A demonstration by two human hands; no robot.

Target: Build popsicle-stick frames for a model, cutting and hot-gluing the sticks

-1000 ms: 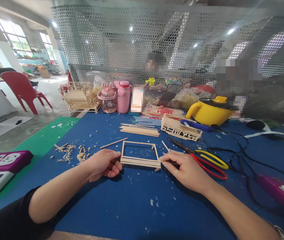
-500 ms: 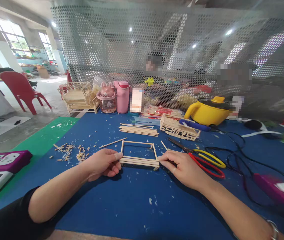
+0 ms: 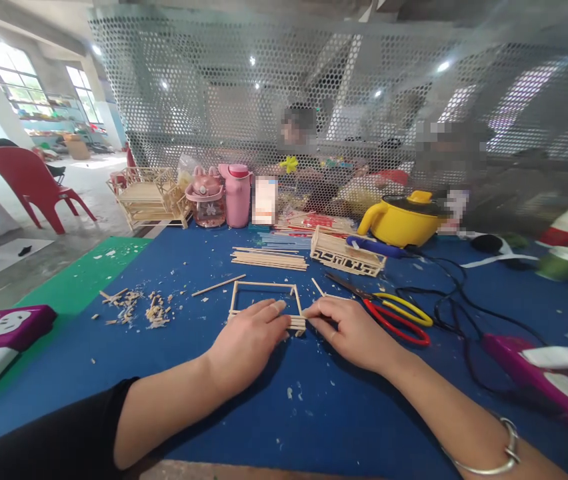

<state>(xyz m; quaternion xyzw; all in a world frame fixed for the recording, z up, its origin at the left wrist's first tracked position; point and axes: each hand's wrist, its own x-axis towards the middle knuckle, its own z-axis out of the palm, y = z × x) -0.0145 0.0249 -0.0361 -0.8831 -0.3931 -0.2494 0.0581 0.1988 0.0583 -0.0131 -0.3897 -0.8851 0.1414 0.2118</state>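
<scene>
A small rectangular frame of thin wooden sticks (image 3: 267, 285) lies on the blue table, with several slats side by side along its near edge. My left hand (image 3: 249, 337) is laid over those slats from above, its fingers bent down onto them, covering their left and middle part; its thumb is hidden. At the frame's right near corner, my right hand (image 3: 351, 330) is closed, thumb and forefinger pinching the slat ends. Beyond my right fingers lies a short loose stick (image 3: 318, 287). Scissors (image 3: 394, 313) with red and yellow handles lie just right of that hand.
Cut stick scraps (image 3: 157, 310) lie at left, near a single stick (image 3: 219, 285). Behind are a stick bundle (image 3: 269, 259), a stick-built model (image 3: 347, 253), a blue-handled tool (image 3: 377, 247), a yellow pot (image 3: 404, 223) and pink bottles (image 3: 237, 197). Black cables (image 3: 457, 300) run to a purple power strip (image 3: 514, 373).
My left hand has moved right, from the frame's left end to over its near slats. My right hand stays at the right corner. The whole view has shifted slightly.
</scene>
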